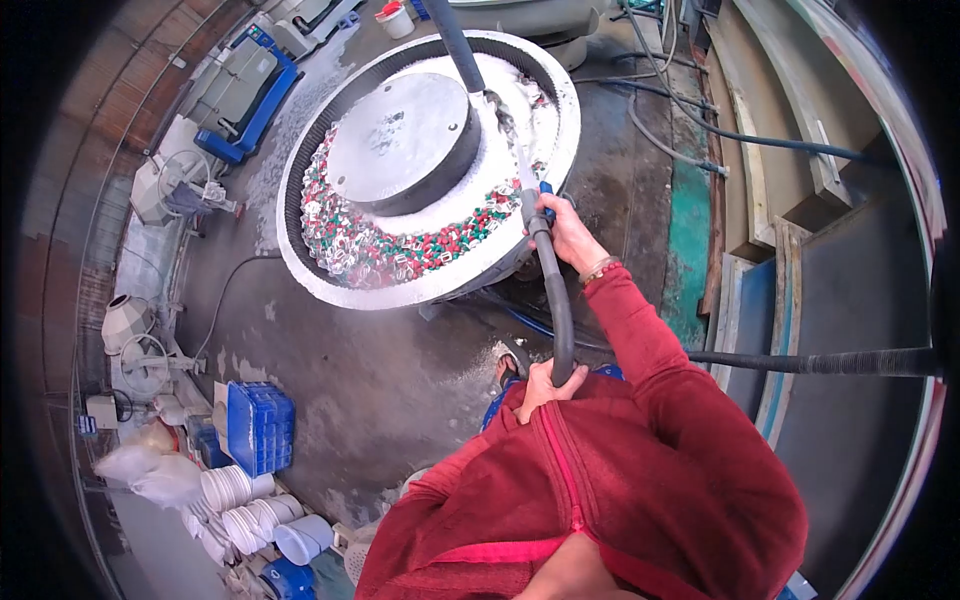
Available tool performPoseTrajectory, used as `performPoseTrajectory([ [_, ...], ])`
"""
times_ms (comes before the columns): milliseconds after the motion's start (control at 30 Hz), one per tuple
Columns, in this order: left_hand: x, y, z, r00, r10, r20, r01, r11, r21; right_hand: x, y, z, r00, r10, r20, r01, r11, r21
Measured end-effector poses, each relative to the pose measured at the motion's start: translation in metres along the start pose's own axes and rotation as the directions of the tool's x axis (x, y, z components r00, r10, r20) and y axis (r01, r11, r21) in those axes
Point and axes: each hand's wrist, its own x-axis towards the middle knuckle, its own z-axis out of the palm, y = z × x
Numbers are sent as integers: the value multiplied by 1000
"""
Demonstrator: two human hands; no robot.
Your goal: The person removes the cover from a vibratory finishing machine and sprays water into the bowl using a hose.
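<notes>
A grey hose [549, 270] runs up from my waist to a round vibratory bowl [430, 293]. My right hand [570, 232] is closed around the hose's upper end, by a nozzle with a blue valve lever [546, 188]. A whitish jet seems to leave the nozzle into the bowl. Lower down, my left hand [548, 388] grips the hose close to my body. Small red, green and white pieces [430, 252] lie in the bowl's channel with white foam [480, 185]. A flat round metal cover [398, 135] tops the bowl's centre, and a dark pipe [458, 45] reaches down into the foam.
Hoses [780, 145] cross the right side beside long troughs [745, 130]. At lower left are a blue crate [260, 428] and several white buckets [303, 538]. Machines with handwheels [150, 360] line the left wall. The floor [350, 400] looks wet.
</notes>
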Motion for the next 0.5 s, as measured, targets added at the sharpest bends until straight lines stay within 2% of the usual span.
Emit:
performPoseTrajectory([
  [33, 0, 0, 0, 1000, 25, -2, -25, 1000, -6, -3, -5, 3, 997, -39, 59, 41, 999, -26],
  [167, 2, -1, 1, 995, 103, 10, -103, 995, 7, -2, -14, 9, 991, -93, 98, 99, 993, -63],
  [233, 4, 1, -2, 991, 132, 18, -133, 990, 52, -1, -12, 7, 995, -68, 71, 73, 995, -62],
  [400, 5, -6, -1, 996, 82, -22, -83, 996, -32, 4, 1, -7, 1000, 23, -18, -23, 1000, -11],
  [500, 4, -9, -3, 996, 82, -27, -83, 995, -55, 0, -3, 7, 997, -72, -10, 71, 994, -78],
])
